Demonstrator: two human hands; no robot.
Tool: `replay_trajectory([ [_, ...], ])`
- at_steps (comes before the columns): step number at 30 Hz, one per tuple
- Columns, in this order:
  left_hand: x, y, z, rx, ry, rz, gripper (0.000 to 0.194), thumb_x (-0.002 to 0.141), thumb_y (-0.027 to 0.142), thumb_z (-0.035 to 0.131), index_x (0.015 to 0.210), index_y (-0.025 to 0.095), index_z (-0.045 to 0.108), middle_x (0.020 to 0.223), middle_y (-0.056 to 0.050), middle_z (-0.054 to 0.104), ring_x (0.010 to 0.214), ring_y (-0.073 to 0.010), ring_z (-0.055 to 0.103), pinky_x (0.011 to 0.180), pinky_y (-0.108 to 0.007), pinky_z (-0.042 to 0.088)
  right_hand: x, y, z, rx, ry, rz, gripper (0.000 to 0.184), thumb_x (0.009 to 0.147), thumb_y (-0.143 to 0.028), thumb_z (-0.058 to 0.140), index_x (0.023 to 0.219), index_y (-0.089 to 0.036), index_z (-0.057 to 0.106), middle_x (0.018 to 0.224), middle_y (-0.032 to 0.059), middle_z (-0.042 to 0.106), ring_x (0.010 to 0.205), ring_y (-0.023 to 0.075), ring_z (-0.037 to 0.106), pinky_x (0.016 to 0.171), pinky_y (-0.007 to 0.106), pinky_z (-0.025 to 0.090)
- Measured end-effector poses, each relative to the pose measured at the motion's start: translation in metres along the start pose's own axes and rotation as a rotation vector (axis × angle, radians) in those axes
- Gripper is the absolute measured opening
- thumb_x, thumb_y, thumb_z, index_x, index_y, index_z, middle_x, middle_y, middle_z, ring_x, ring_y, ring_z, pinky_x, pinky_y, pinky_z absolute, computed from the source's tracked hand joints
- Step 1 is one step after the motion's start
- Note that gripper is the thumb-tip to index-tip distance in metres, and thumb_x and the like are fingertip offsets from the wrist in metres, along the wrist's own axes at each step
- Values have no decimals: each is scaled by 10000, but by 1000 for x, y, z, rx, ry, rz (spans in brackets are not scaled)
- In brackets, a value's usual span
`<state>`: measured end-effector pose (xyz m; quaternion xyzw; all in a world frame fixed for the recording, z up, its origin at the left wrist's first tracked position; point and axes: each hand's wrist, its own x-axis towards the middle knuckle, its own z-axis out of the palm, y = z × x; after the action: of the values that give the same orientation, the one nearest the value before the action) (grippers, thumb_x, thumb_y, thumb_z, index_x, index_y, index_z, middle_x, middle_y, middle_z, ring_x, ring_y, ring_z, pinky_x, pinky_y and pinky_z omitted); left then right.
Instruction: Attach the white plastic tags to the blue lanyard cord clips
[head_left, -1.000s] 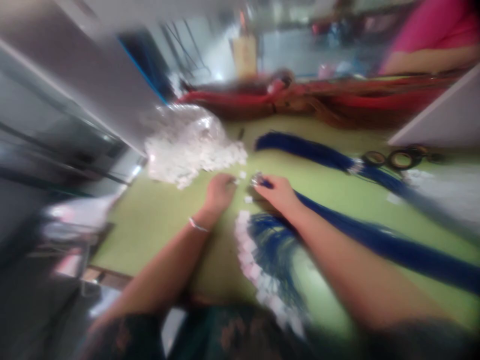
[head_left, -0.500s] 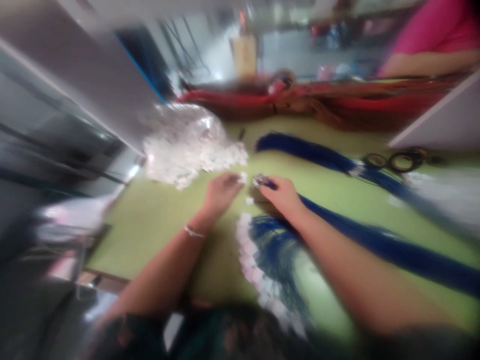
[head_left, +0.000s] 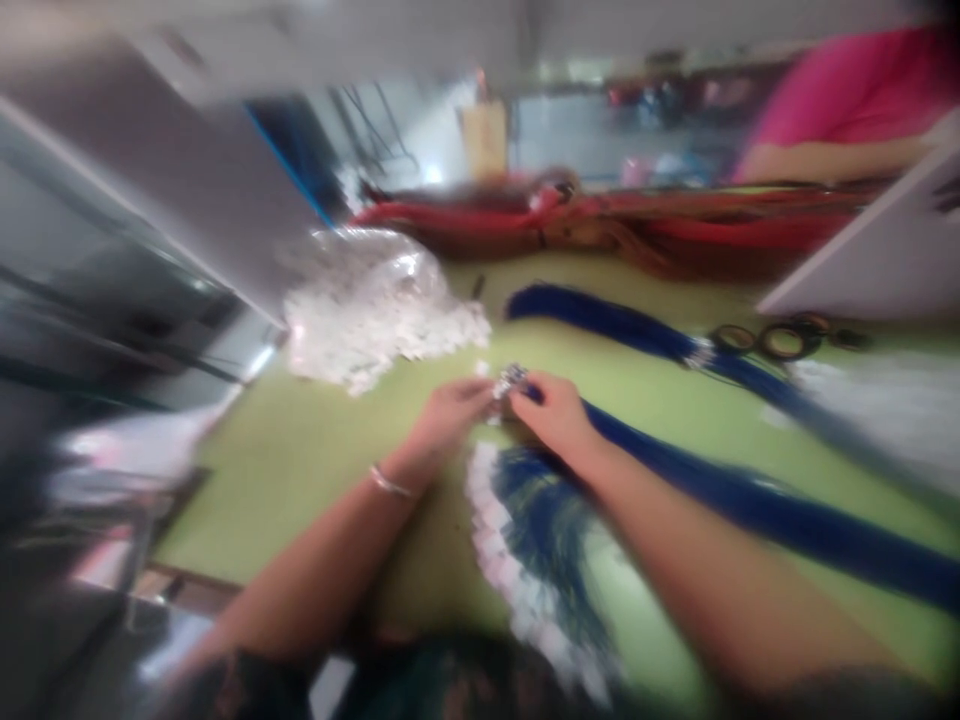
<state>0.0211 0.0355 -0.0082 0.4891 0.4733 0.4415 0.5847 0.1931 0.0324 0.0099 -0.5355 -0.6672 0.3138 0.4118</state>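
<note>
My left hand (head_left: 454,408), a bracelet at its wrist, pinches what looks like a small white connector (head_left: 498,393), largely hidden and blurred at the fingertips. It meets the silvery terminal ends (head_left: 514,376) of a bunch of blue wires held in my right hand (head_left: 553,408). From that hand the long blue wire bundle (head_left: 720,480) runs off to the right. Another small white piece (head_left: 481,369) shows just beyond my left fingers. Nearer me, blue wires with white connectors (head_left: 491,540) on their ends lie fanned in a curved row.
A clear plastic bag spilling white connectors (head_left: 375,325) lies at the back left. A tied blue wire bundle (head_left: 600,312) and black tape rolls (head_left: 784,340) lie beyond my right arm. Red and brown wires (head_left: 675,225) line the back, near a person in a pink sleeve (head_left: 832,105).
My left hand has gone from the small white pieces on the table to the wire ends at my right fingers. My right hand keeps its hold on the wires. The view has tilted up slightly.
</note>
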Motion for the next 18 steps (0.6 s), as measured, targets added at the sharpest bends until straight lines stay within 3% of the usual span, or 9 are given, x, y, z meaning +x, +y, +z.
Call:
replay_trajectory([
  [6, -2, 6, -3, 204, 12, 68, 305, 727, 385, 744, 930, 159, 763, 808, -69, 732, 706, -143, 631, 738, -282, 505, 0, 1, -1, -53, -33, -13, 138, 734, -270, 540, 657, -181, 611, 570, -6, 582, 561, 133, 488, 560, 242, 350],
  [12, -6, 5, 2, 373, 48, 133, 228, 768, 350, 691, 917, 194, 767, 881, -62, 740, 793, -179, 654, 765, -294, 507, -2, 0, 1, -127, -60, -7, 124, 725, -272, 555, 680, -187, 633, 586, -4, 604, 548, 133, 485, 549, 244, 337],
  [18, -5, -1, 7, 297, 119, 98, 286, 742, 390, 709, 932, 184, 767, 791, -54, 732, 694, -163, 640, 708, -289, 511, 1, 1, -2, -59, -88, 55, 164, 724, -258, 558, 636, -161, 656, 568, -4, 607, 553, 123, 499, 549, 234, 347],
])
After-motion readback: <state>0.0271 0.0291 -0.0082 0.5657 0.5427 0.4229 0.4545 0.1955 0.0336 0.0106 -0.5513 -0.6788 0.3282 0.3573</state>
